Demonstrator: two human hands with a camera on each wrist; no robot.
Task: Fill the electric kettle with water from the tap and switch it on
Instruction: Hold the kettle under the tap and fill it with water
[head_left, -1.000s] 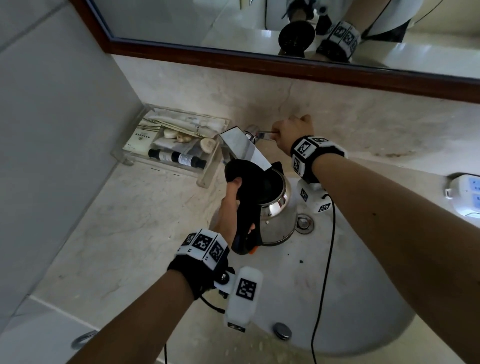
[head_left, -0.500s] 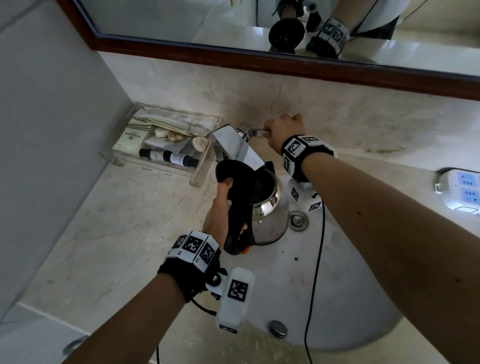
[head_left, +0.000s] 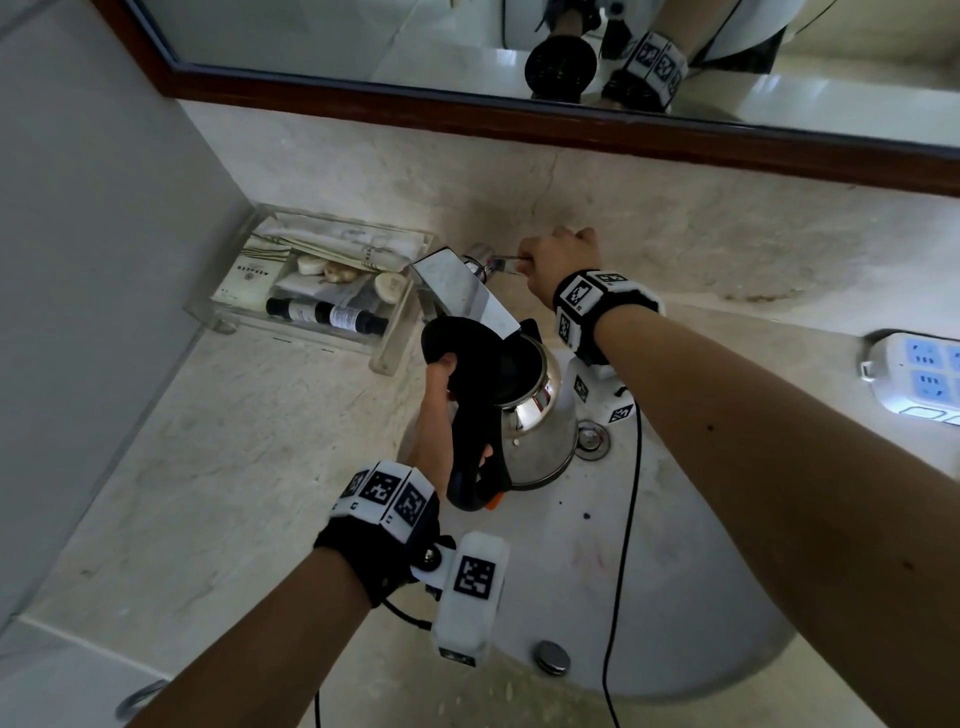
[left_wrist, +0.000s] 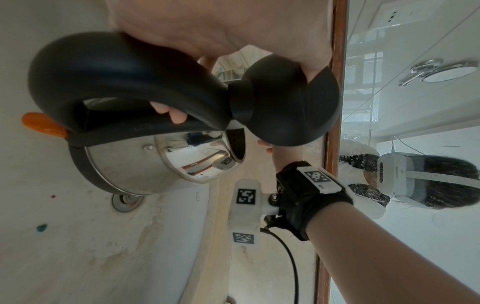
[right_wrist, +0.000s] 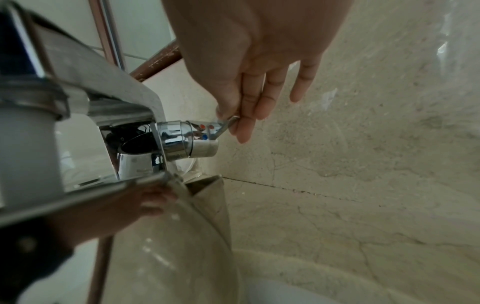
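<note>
A steel electric kettle (head_left: 540, 431) with a black handle (head_left: 470, 431) hangs in the sink basin, its black lid (head_left: 457, 338) hinged open. Its mouth sits right under the flat chrome tap spout (head_left: 462, 291). My left hand (head_left: 439, 415) grips the handle (left_wrist: 124, 86), and an orange switch (left_wrist: 43, 124) shows at the handle's base. My right hand (head_left: 556, 265) pinches the thin tap lever (right_wrist: 228, 123) between thumb and fingers (right_wrist: 242, 131). I cannot tell whether water runs, because the spout hides the kettle's inside.
A clear tray of toiletries (head_left: 228, 317) stands left of the tap against the back wall. A white power strip (head_left: 919, 374) lies at the right on the marble counter. The sink drain (head_left: 589, 439) is beside the kettle. A wood-framed mirror (head_left: 519, 119) hangs above.
Both hands keep their holds on the kettle handle and the tap lever. Only the head view has drifted slightly.
</note>
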